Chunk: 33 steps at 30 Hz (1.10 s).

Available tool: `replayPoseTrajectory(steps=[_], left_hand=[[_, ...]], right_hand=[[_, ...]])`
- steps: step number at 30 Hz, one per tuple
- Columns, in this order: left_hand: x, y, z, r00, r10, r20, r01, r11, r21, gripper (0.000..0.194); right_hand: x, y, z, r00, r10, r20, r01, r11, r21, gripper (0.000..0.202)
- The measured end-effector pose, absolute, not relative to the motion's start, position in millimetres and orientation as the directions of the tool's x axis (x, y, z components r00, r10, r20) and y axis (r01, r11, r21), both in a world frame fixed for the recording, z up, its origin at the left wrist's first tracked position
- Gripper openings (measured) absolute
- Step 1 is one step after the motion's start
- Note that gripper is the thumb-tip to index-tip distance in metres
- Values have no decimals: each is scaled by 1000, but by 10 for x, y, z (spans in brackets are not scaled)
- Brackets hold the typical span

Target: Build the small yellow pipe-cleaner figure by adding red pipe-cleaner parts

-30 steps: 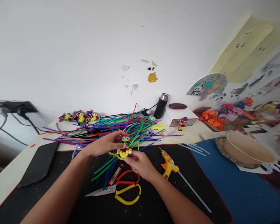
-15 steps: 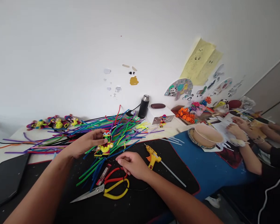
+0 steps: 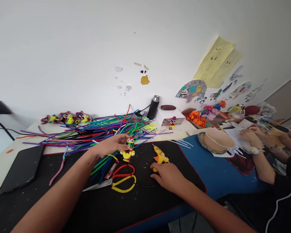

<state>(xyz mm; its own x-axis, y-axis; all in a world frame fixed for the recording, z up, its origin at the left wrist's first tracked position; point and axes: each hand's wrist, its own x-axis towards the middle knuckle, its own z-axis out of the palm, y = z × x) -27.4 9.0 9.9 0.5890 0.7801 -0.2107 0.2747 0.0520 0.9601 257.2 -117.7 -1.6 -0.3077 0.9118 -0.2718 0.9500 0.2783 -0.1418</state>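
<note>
My left hand [image 3: 111, 145] pinches a small colourful figure [image 3: 127, 154] with a red top and yellow lower part, held upright above the black mat [image 3: 145, 207]. Over the handle of a yellow glue gun [image 3: 160, 155] lies my right hand [image 3: 168, 174], its thumb and forefinger apart; whether it grips the handle is hidden. Scissors [image 3: 123, 184] with one red and one yellow handle lie on the mat between my forearms. Behind my left hand spreads a heap of coloured pipe cleaners [image 3: 106, 127].
Several finished figures [image 3: 69, 118] stand at the back left, near a dark tablet [image 3: 23, 168]. A black bottle [image 3: 153, 107], a white box [image 3: 163, 118] and a pink bowl [image 3: 218, 140] stand further right. Another person's hands [image 3: 251, 136] rest at the far right.
My right hand has moved right, from beside the scissors onto the glue gun. My left hand still holds the figure, now turned more to face the camera. The view has shifted left.
</note>
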Motion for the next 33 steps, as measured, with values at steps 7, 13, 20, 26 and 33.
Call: replayPoseTrajectory(steps=[7, 13, 20, 26, 33], left_hand=[[156, 178, -106, 591, 745, -308, 371, 88, 924, 72], [126, 272, -211, 558, 767, -317, 362, 119, 925, 74], [-154, 381, -184, 546, 759, -355, 374, 158, 914, 73], [-147, 339, -182, 529, 759, -378, 410, 161, 898, 70], [74, 287, -314, 547, 751, -369, 547, 13, 837, 57]], right_hand=[[2826, -1037, 4, -175, 947, -269, 984, 177, -18, 25], [3159, -994, -26, -107, 968, -227, 992, 91, -82, 32], [2830, -1057, -166, -266, 953, -142, 891, 187, -414, 28], [2561, -681, -269, -327, 943, -64, 821, 250, -513, 24], [2559, 166, -220, -218, 976, 7, 871, 197, -449, 25]])
